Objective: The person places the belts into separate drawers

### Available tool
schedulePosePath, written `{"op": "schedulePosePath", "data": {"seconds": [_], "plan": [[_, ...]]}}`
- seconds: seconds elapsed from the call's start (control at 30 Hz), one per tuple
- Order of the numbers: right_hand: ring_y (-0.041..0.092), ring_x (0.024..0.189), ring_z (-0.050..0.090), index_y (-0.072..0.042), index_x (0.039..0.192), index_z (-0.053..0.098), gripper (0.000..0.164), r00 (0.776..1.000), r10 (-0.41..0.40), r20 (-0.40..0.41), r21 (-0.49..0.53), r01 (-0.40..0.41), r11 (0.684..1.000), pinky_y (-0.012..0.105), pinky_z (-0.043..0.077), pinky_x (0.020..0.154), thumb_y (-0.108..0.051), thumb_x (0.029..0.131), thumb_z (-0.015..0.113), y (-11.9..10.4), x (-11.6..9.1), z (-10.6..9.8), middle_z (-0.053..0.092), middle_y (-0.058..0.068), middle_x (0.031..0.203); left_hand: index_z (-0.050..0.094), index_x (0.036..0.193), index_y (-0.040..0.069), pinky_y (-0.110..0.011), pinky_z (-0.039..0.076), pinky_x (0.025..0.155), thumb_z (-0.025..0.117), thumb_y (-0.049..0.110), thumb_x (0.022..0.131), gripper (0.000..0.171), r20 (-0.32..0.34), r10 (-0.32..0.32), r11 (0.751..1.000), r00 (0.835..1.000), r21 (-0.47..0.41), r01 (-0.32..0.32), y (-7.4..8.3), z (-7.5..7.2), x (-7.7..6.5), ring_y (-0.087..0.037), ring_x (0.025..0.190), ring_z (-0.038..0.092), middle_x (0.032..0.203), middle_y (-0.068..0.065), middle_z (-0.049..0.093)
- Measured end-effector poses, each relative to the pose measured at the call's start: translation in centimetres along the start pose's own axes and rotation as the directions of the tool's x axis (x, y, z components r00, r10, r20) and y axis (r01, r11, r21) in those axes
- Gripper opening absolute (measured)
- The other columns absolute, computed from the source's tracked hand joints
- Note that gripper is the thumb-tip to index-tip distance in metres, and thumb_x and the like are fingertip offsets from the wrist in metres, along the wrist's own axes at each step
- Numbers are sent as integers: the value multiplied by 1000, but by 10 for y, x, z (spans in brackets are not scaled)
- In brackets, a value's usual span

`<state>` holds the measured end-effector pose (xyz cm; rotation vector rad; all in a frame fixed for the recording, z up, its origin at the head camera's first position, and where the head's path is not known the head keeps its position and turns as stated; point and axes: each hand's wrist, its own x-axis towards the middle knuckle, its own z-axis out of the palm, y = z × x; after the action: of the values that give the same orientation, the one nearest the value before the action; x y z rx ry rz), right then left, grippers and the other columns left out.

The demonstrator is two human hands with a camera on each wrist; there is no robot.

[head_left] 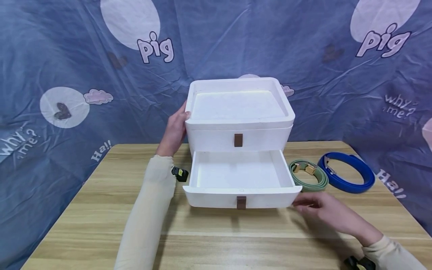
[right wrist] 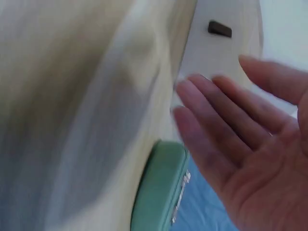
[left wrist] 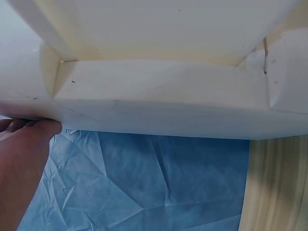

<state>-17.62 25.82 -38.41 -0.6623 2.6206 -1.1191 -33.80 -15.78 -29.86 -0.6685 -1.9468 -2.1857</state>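
Note:
A white two-drawer storage box [head_left: 240, 107] stands on the table with its upper drawer [head_left: 216, 140] closed. Its lower drawer [head_left: 236, 174] is pulled out, and bare inside. My left hand [head_left: 173, 129] rests against the box's left side, thumb at the top rim; some of its fingers are hidden behind the side. At the lower drawer's front right corner is my right hand [head_left: 325, 210], its fingers extended and apart in the right wrist view, holding nothing. Just behind that hand lies a coiled green belt [head_left: 308, 186], with gold-coloured metal at its buckle.
A coiled blue belt [head_left: 351, 187] lies right of the green one, near the table's right edge. Brown pull tabs [head_left: 238, 140] mark the drawer fronts. Behind the wooden table [head_left: 101, 210] hangs a blue printed cloth [head_left: 216, 41].

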Motion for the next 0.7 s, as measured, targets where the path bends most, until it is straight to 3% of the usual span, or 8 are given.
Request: {"op": "schedulePosePath", "data": {"seconds": [0.2, 0.33, 0.47, 0.57, 0.7], "plan": [[13, 94, 66, -6, 116, 70, 25, 968, 90, -235, 80, -73, 994, 28, 54, 72, -19, 95, 66, 1, -1, -11, 70, 6, 109, 27, 155, 10, -33, 27, 112, 40, 20, 97, 60, 0, -7, 1000, 1000, 9, 7, 1, 1, -1, -11, 141, 28, 158, 0, 28], [4, 94, 63, -7, 119, 69, 28, 931, 84, -355, 20, -82, 996, 23, 53, 71, -19, 94, 67, 4, 0, -16, 67, 12, 116, 26, 155, 9, -32, 27, 112, 40, 20, 97, 61, -3, -5, 1000, 1000, 13, 5, 2, 1, -1, -11, 141, 28, 158, 0, 27], [23, 107, 62, -7, 127, 65, 36, 920, 103, -379, -54, -133, 990, 24, 51, 73, -23, 94, 67, 9, 2, -21, 61, 18, 127, 26, 155, 9, -33, 26, 112, 40, 20, 97, 61, -5, -3, 1000, 1000, 22, 3, 2, 2, -1, -11, 141, 27, 159, 0, 27], [46, 114, 54, -5, 132, 61, 44, 926, 121, -358, -111, -171, 979, 41, 52, 80, -26, 93, 68, 17, 5, -22, 56, 23, 132, 26, 155, 9, -34, 26, 112, 40, 20, 97, 61, -5, -3, 1000, 1000, 25, 3, 1, 1, -1, -11, 141, 27, 158, 0, 28], [50, 117, 49, 0, 132, 59, 52, 936, 137, -324, -190, -206, 960, 63, 43, 85, -28, 90, 72, 29, 10, -21, 52, 29, 133, 26, 155, 9, -33, 27, 112, 40, 20, 97, 61, -3, 3, 1000, 1000, 13, -3, 0, 1, 0, -12, 141, 28, 158, -1, 28]]}}
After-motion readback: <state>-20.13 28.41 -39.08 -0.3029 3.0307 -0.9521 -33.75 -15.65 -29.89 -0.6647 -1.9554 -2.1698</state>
